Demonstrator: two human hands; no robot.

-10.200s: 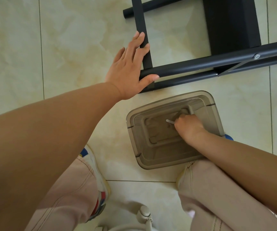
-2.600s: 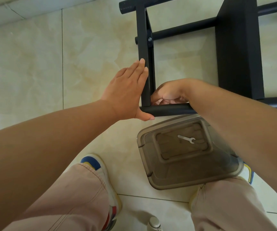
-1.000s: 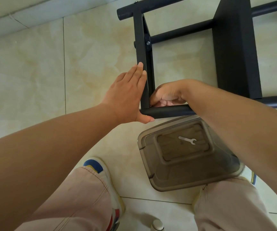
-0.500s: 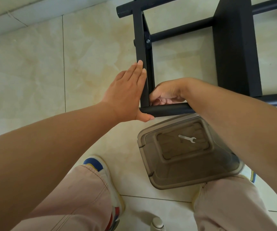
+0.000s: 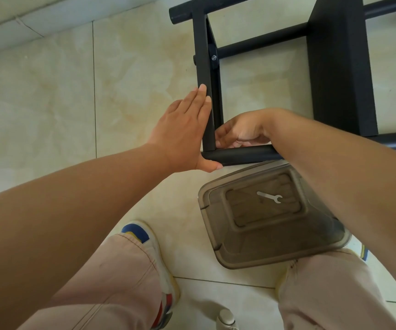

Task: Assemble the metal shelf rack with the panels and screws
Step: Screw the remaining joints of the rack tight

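Here the black metal shelf rack (image 5: 287, 39) lies on its side on the tiled floor (image 5: 49, 103), one corner of the frame nearest the person. The left hand (image 5: 182, 132) is flat, fingers straight and pressed together against the outer face of the flat side bar (image 5: 201, 67), thumb hooked under the end of the round tube (image 5: 240, 156); this probably braces the joint so the two members stay aligned. The right hand (image 5: 242, 132) reaches inside the same corner with fingers curled, apparently seating or turning a screw; what it pinches cannot be told, as the tube hides the fingertips. A fitted bolt (image 5: 214, 57) shows further up the bar. The dark shelf panel (image 5: 340, 67) stands between the tubes. A small wrench (image 5: 269, 197) rests unused in the translucent plastic bin (image 5: 275, 248), between the person's feet and just beside the corner, within easy reach for tightening.
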